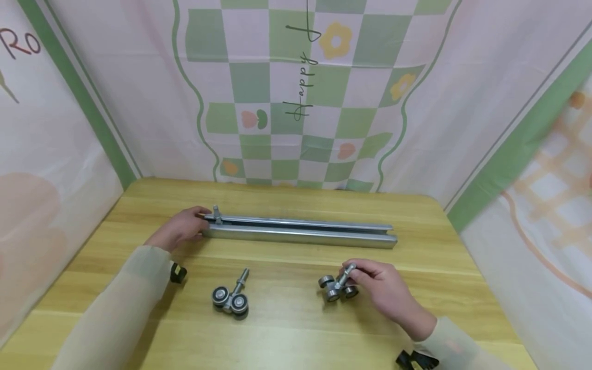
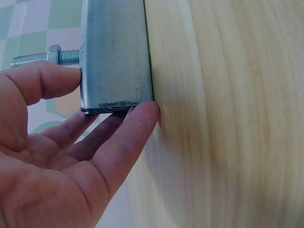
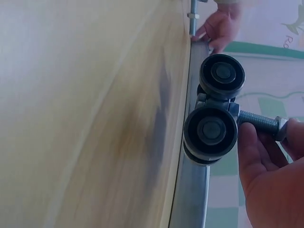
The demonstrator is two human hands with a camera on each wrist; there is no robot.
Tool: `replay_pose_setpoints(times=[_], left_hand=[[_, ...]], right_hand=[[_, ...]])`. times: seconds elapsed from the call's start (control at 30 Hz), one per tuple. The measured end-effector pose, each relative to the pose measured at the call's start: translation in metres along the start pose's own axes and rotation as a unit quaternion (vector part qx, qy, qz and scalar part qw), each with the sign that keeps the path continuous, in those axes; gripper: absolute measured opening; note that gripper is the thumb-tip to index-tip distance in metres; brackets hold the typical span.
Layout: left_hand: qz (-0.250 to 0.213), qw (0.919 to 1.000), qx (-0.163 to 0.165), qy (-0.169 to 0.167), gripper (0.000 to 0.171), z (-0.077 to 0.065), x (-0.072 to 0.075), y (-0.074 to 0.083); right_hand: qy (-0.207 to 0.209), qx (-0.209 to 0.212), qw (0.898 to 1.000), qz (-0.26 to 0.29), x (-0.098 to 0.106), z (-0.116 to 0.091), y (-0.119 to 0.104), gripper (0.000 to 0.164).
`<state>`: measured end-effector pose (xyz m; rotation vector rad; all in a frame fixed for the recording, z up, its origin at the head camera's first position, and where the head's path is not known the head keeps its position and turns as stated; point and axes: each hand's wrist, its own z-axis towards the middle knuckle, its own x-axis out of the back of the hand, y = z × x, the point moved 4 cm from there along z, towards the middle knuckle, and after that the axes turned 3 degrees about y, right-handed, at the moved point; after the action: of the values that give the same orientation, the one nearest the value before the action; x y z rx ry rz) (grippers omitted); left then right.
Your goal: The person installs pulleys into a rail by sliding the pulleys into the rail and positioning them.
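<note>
Head view: left of centre, the left hand [image 1: 184,227] grips the steel channel rail [image 1: 300,236]; lower right of centre, the right hand [image 1: 386,289] pinches a roller trolley [image 1: 332,295] by its bolt [image 1: 344,276]. Another trolley [image 1: 239,303] lies lower left on the bench [image 1: 287,339].

Slotted rail [image 1: 300,236], a bolt [image 1: 216,214] standing in it, one trolley lying, another held.
The silvery metal rail lies slot-up on the table [image 1: 287,329], roughly parallel to the far edge; the left hand [image 1: 182,227] grips its end toward the left edge. Just inside that end the threaded bolt with its nut stands upright from the slot, its lower part hidden. Nearer than the rail, toward the table's left edge, the loose trolley [image 1: 238,302] rests on black-faced wheels, its bolt slanting up toward the far edge. The held trolley [image 3: 211,129], similarly wheeled, is pinched by its tilted bolt in the right hand [image 1: 386,293], toward the right edge.
</note>
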<state>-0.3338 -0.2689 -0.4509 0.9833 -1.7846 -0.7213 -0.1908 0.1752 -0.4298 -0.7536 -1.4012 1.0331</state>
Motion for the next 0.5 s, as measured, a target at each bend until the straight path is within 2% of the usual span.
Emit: replay_pose_setpoints(times=[0.17,0.5], left_hand=[[0.000,1.0000,0.000,0.001,0.060,-0.001,-0.001,0.000],[-0.005,1.0000,-0.001,0.000,0.060,0.000,-0.001,0.000]], right_hand=[[0.027,-0.017,0.999,0.019,0.011,0.002,0.004,0.023],[0.054,-0.040,0.997,0.042,0.031,0.005,0.021,0.027]])
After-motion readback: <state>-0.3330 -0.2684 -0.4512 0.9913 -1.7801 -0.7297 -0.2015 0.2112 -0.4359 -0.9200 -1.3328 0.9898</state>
